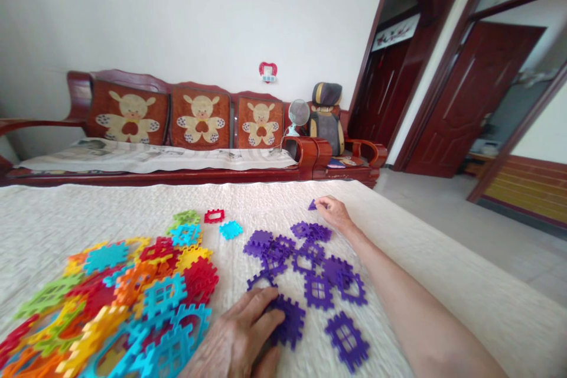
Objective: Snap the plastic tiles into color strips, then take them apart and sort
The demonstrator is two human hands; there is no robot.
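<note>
My left hand (241,331) is low in the middle of the head view, its bent fingers closed over the edge of a solid purple interlocking tile (291,322). The thumb side is partly hidden. My right hand (333,211) reaches to the far side of the table, fingertips pinched on a small purple triangular piece (312,205). Between the hands lie several purple tiles, among them a window-frame tile (318,290) and a solid tile (337,270). Another purple window tile (347,341) lies apart, nearer to me.
A heap of red, yellow, orange, green and blue tiles (106,257) spreads over the left of the covered table (398,260). A blue tile (231,230) and a red frame tile (214,216) lie beside it. Beyond stand a wooden sofa (221,176) and a small fan (299,113).
</note>
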